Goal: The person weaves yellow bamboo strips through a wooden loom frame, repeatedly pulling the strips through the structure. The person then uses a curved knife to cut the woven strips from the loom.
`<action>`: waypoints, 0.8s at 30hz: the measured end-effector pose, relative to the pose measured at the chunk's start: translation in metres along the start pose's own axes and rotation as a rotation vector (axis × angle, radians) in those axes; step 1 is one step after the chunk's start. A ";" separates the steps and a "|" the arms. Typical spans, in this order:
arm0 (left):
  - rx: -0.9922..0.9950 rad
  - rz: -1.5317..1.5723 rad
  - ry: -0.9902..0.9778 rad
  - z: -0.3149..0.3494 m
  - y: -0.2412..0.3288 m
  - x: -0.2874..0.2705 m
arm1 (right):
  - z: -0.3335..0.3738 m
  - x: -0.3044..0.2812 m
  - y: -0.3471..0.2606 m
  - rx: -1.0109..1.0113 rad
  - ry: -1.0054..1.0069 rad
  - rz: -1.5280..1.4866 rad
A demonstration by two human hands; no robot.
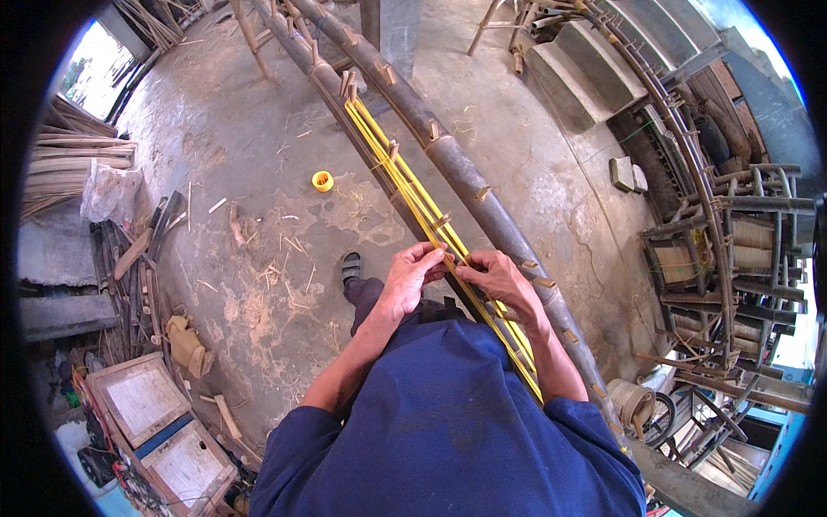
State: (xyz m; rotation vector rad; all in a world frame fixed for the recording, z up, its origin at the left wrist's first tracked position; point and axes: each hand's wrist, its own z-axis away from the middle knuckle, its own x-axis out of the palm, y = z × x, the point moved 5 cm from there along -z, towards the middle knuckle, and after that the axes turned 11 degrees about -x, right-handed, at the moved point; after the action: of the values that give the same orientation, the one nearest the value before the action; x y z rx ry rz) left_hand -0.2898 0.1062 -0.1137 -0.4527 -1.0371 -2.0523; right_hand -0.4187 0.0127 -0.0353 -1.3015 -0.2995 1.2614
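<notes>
Long yellow strands stretch lengthwise along the nearer dark bamboo pole, running past small wooden pegs. They look like cord or thin strips. At the strands, in front of my body, my left hand has thumb and index finger pinched together on yellow strand. Close beside it on the right, my right hand bends its fingers in a pinch at the same bundle. The fingertips of both hands almost meet. Exactly how the strand lies between them is partly hidden by the fingers.
A second pegged bamboo pole runs alongside on the right. On the floor stand a yellow round container and wood scraps. Bamboo pieces and a wooden cabinet lie left; bamboo chairs and concrete steps stand right.
</notes>
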 end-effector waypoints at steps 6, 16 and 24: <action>0.019 -0.002 -0.006 -0.002 -0.002 -0.001 | -0.001 0.001 0.008 0.001 0.003 -0.029; 0.015 -0.020 0.006 -0.001 -0.002 -0.003 | 0.001 -0.003 -0.001 -0.040 0.077 0.078; 0.014 -0.024 -0.010 0.002 0.002 0.000 | 0.001 0.000 -0.002 -0.012 -0.009 0.000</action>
State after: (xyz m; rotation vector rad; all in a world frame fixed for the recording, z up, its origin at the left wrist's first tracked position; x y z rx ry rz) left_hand -0.2886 0.1073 -0.1117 -0.4453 -1.0673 -2.0647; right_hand -0.4185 0.0137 -0.0335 -1.3065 -0.3132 1.2676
